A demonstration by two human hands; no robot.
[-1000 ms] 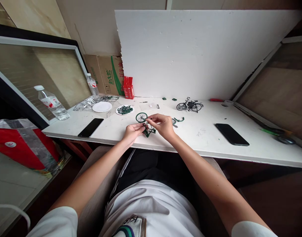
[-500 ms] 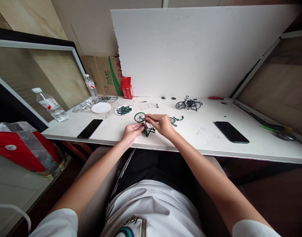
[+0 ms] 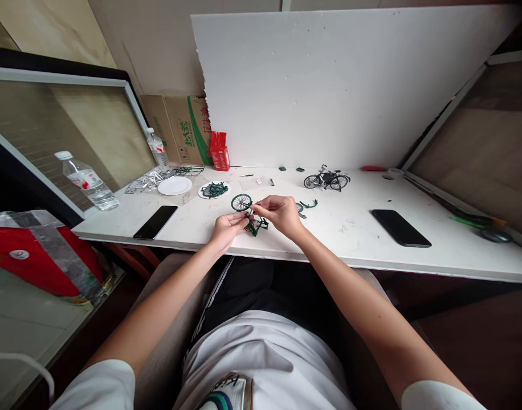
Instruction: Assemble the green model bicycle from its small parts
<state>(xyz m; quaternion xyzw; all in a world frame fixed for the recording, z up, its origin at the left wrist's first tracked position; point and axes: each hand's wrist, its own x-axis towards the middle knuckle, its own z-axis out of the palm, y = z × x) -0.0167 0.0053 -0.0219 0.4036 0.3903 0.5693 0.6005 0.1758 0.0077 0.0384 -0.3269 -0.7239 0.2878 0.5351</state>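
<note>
My left hand (image 3: 229,229) pinches a small dark-green model bicycle frame (image 3: 256,226) just above the front part of the table. Close by on its right, my right hand (image 3: 281,213) is closed, thumb and forefinger pressed together at the front end of the frame. What those fingertips hold is too small and too covered to make out. A green-rimmed toy wheel (image 3: 241,202) with a green part at its side shows just beyond the fingertips. Behind my right hand another wheel (image 3: 299,208) is partly hidden, and a curved green piece (image 3: 309,204) lies beside it.
A finished black model bicycle (image 3: 327,180) stands toward the back. Green parts lie on a small plate (image 3: 203,195), left of which is a white plate (image 3: 174,186). Phones (image 3: 155,222) lie at both sides. Water bottles (image 3: 88,181) and a red box (image 3: 219,152) stand left.
My right hand has shifted slightly to the right and its fingertips have dropped a little. The green-rimmed wheel has moved very slightly. My left hand stays on the frame.
</note>
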